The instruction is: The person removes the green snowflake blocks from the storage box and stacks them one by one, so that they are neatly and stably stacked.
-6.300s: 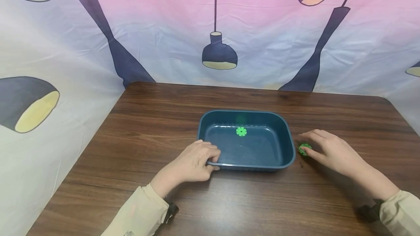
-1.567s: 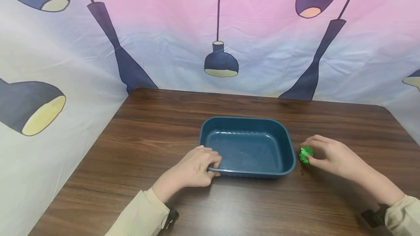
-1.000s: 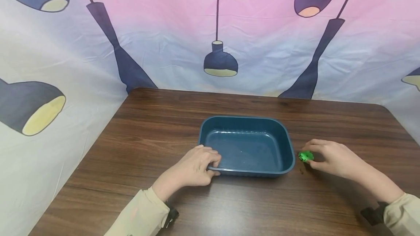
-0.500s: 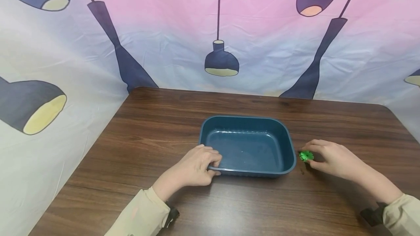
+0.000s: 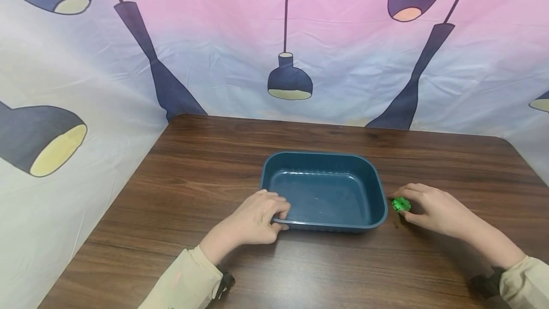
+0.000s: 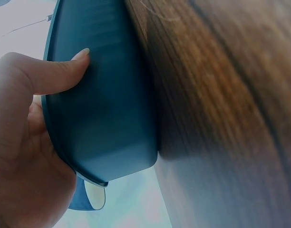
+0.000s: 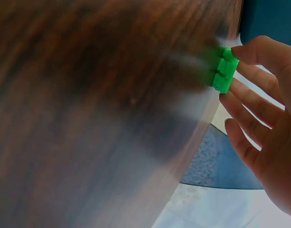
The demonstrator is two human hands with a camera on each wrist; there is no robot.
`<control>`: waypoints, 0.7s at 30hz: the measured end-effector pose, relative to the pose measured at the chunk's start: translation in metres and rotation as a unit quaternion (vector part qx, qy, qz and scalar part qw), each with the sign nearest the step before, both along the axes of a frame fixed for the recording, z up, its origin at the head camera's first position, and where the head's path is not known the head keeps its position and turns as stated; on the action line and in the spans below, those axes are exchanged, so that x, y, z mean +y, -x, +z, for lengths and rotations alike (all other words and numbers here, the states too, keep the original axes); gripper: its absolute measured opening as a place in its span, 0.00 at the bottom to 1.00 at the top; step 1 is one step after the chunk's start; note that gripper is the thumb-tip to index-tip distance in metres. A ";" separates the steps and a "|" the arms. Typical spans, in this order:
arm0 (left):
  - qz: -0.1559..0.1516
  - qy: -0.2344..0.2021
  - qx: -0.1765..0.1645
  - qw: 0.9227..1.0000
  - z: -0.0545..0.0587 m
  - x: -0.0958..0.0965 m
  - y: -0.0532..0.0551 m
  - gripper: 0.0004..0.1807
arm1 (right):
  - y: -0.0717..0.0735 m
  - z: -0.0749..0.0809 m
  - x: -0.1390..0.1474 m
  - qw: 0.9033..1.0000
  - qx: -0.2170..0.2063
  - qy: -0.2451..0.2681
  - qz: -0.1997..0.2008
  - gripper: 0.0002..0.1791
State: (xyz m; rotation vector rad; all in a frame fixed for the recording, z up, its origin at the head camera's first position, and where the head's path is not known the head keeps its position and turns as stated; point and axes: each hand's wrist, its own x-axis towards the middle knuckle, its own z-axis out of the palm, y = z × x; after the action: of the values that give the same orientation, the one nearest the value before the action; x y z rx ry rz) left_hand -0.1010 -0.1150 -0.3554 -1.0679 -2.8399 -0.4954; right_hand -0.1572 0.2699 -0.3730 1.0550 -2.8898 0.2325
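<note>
My left hand (image 5: 259,216) grips the near-left corner of a dark teal plastic basin (image 5: 330,225). In the left wrist view its thumb (image 6: 64,76) presses the basin's outer wall, while the other fingers go over the rim. Right of the basin, my right hand (image 5: 433,206) pinches a small stack of green notched plastic discs (image 5: 401,204) between thumb and fingers. From the right wrist view the stacked discs (image 7: 225,71) show edge-on, low over the tabletop; whether they touch it I cannot tell.
The brown wood-grain table (image 5: 193,170) has rounded far corners. Behind it hangs a cloth backdrop (image 5: 231,61) printed with lamps. A small dark mark (image 5: 395,224) lies on the wood below the discs.
Several seconds ago one green disc lay inside the basin; it is no longer there. The stack in my right hand was tilted and now lies level. My left hand has kept its hold.
</note>
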 end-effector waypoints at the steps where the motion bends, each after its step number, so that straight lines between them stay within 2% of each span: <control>1: -0.001 -0.001 -0.001 1.000 0.000 0.000 0.000 0.16 | 0.000 0.000 0.000 1.000 0.000 -0.001 -0.001 0.20; 10: -0.003 0.000 0.005 1.000 0.000 0.000 0.000 0.17 | -0.002 0.000 0.000 1.000 0.020 0.015 0.010 0.21; 21: 0.003 0.003 0.002 1.000 -0.001 -0.001 -0.002 0.16 | -0.003 0.003 0.001 1.000 0.002 0.022 0.011 0.24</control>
State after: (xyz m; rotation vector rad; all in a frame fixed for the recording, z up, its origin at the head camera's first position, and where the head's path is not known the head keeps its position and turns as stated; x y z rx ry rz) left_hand -0.0994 -0.1161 -0.3561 -1.0608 -2.8427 -0.4847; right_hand -0.1542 0.2707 -0.3700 1.0780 -2.8563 0.2940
